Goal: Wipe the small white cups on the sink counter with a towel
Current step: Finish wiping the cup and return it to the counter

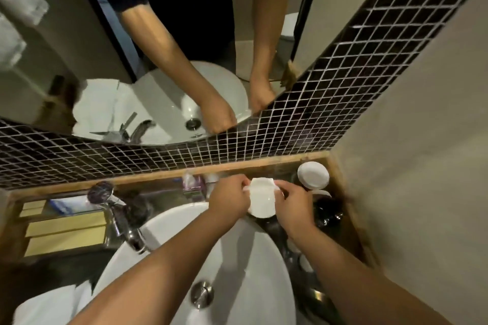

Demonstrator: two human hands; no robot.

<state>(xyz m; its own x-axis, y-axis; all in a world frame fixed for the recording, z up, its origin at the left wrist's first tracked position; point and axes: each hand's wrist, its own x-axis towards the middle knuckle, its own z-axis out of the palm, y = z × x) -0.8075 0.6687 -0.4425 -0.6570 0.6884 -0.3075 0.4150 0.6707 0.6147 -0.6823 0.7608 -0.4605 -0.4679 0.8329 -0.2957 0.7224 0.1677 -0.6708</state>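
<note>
I hold a small white cup [261, 200] between both hands, above the counter just behind the basin's far rim. My left hand [229, 199] grips its left side and my right hand [293, 207] its right side, fingertips pinching near the top edge. I cannot tell whether a cloth lies between my fingers and the cup. A second white cup [313, 175] stands on the counter in the back right corner. A white towel [47, 306] lies at the bottom left, beside the basin. Two more small white cups [306, 264] show dimly under my right forearm.
A white basin [171, 229] with a metal drain [202, 294] fills the middle. A chrome faucet [124, 221] stands on its left, with yellow boxes [66, 235] beyond it. Small toiletries [192, 185] and a dark object [327, 212] crowd the back shelf. Mirror and tiled wall rise behind.
</note>
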